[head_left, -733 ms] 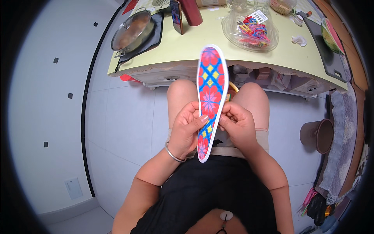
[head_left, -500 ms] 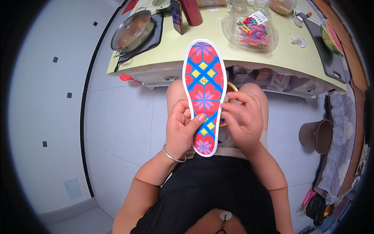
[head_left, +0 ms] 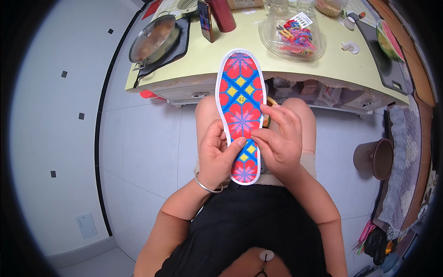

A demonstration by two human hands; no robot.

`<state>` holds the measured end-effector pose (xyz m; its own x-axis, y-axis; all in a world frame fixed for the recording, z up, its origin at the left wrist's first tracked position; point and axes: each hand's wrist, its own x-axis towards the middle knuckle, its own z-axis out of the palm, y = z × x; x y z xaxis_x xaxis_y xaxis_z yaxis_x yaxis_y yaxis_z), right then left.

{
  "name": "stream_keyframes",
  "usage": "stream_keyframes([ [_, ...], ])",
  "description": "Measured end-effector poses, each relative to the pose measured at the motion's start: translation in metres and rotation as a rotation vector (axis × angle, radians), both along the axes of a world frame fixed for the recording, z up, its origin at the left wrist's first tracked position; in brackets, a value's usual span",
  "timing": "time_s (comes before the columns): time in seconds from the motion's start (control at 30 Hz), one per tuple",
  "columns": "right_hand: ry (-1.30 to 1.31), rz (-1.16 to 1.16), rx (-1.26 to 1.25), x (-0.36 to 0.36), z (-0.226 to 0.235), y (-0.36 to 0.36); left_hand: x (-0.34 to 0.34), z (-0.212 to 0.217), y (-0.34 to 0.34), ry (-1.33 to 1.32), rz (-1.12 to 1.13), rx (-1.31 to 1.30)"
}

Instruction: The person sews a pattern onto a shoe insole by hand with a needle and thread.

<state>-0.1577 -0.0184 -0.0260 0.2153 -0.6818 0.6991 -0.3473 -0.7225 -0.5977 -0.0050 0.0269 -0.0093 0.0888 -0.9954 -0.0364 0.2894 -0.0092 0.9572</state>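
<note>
Stitched insole (head_left: 242, 117) (tapered, white-edged)

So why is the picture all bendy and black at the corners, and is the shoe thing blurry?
Head view: the fisheye lens bows the table along its front and blackens the corners; head view, middle: the patterned insole looks fairly sharp; head view, top: the clear plastic tray catches shine.

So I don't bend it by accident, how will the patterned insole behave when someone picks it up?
The insole is probably fairly stiff, since its top end extends straight beyond the left hand and right hand. Its textured, stitch-like surface suggests it isn't very slippery. Being flat, it likely won't roll.
</note>
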Motion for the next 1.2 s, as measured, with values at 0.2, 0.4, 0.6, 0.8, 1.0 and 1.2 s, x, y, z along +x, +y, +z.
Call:
stream_keyframes([
  [0.2, -0.706, 0.309, 0.54, -0.017, 0.02, 0.009, 0.012, -0.012, -0.008, -0.393, 0.037, -0.095],
  [0.4, -1.532, 0.251, 0.453, -0.273, -0.004, -0.029, 0.121, -0.012, -0.008, -1.24, 0.541, -0.177],
  [0.6, -1.446, -0.283, 0.316, -0.529, -0.089, -0.005, 0.198, -0.009, 0.0, -1.131, 0.699, -0.165],
  [0.8, -1.215, -0.452, 0.501, -0.262, -0.029, -0.025, 0.078, -0.015, -0.009, -0.256, 0.222, -0.022],
  [1.0, -0.193, -0.044, 0.517, -0.035, 0.001, 0.017, 0.023, 0.007, 0.003, -0.101, -0.003, 0.054],
  [1.2, -0.028, 0.045, 0.142, -0.004, -0.009, 0.015, 0.014, 0.009, 0.006, -0.051, -0.035, 0.072],
])
